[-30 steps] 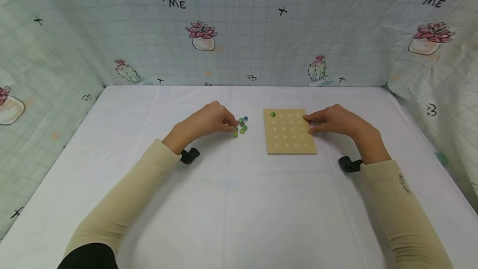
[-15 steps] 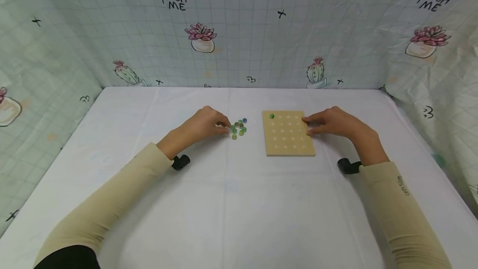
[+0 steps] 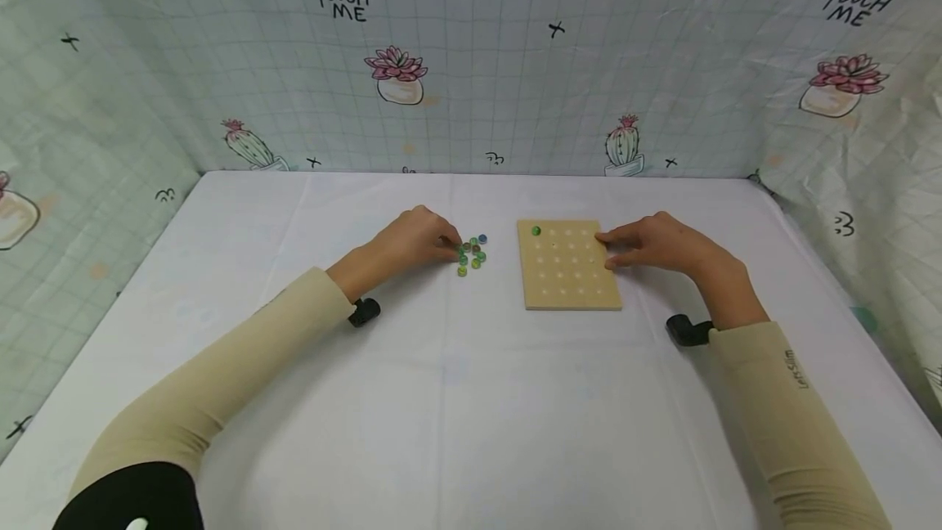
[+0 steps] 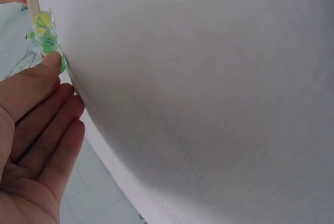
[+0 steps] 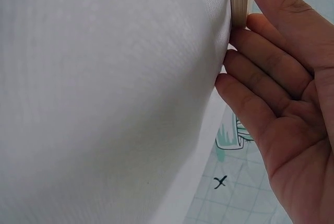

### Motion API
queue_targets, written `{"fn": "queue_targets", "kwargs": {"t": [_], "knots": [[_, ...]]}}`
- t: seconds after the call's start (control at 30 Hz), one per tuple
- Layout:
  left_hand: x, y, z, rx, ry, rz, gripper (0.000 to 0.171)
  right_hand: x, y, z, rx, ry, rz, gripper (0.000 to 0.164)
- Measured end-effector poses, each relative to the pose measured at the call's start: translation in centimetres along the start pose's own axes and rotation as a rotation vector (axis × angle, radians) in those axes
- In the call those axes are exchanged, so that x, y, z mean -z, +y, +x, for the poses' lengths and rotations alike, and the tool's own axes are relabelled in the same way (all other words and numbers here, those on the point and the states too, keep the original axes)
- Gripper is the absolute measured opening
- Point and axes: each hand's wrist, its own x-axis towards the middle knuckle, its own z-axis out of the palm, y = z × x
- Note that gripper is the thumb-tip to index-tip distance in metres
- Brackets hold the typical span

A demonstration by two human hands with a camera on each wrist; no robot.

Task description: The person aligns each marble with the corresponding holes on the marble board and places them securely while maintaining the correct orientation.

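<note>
My left hand (image 3: 412,242) reaches the left side of a small cluster of glass marbles (image 3: 476,262), mostly green. In the left wrist view, the thumb and forefinger of that hand (image 4: 36,125) pinch a green marble (image 4: 63,66), partly hidden behind the thumb. Beside it are another green marble (image 4: 49,43) and a yellow one (image 4: 42,23). A square wooden board (image 3: 570,293) with rows of shallow dimples lies to the right, one green marble (image 3: 536,231) in its far left corner. My right hand (image 3: 666,244) rests thumb and fingertips against the board's right edge.
A white cloth covers the table (image 3: 456,415). Behind it and along both sides hangs a patterned curtain (image 3: 500,64). One blue marble (image 3: 482,239) lies at the far side of the cluster. Each wrist carries a black camera (image 3: 688,330).
My left hand first draws back left from the marbles, then returns right to touch them. The right hand stays at the board's edge. The head view shifts slightly.
</note>
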Motion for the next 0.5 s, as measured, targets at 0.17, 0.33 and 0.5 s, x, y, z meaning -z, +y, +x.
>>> {"fn": "queue_targets", "kwargs": {"t": [0.17, 0.33, 0.5], "knots": [[-0.23, 0.34, 0.10, -0.024, -0.009, 0.026, 0.020, 0.20, -0.23, -0.21, 0.001, -0.003, -0.002, 0.060], [-0.34, 0.31, 0.27, -0.025, -0.026, 0.048, 0.020, 0.05, -0.25, -0.12, 0.005, -0.002, 0.000, 0.059], [0.02, 0.11, 0.65, -0.014, -0.041, 0.058, 0.022, 0.08, -0.21, -0.04, 0.008, -0.002, -0.007, 0.059]]}}
